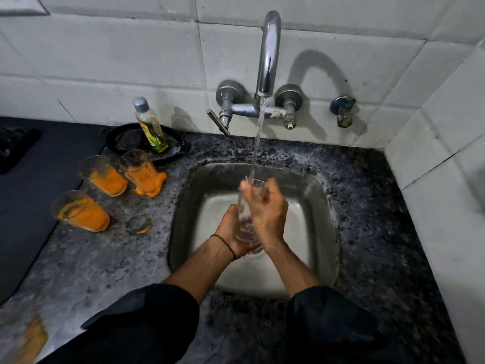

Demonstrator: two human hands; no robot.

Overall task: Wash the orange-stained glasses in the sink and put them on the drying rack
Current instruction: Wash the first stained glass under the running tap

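A clear glass [245,227] stands upright over the steel sink [322,206], under the running stream from the tap [269,53]. My left hand [232,232] cups its base from below and the left. My right hand [266,208] wraps its upper side, fingers curled at the rim. Three orange-stained glasses stand on the counter to the left: one [105,177], one [143,174] in an orange puddle, one [78,212] nearest. A blurred orange glass [32,337] shows at the bottom left corner.
A dish soap bottle [152,127] stands on a black plate [126,140] behind the glasses. An orange ring mark [139,224] lies on the speckled counter. A dark stovetop [31,185] fills the left. Tiled walls close the back and right.
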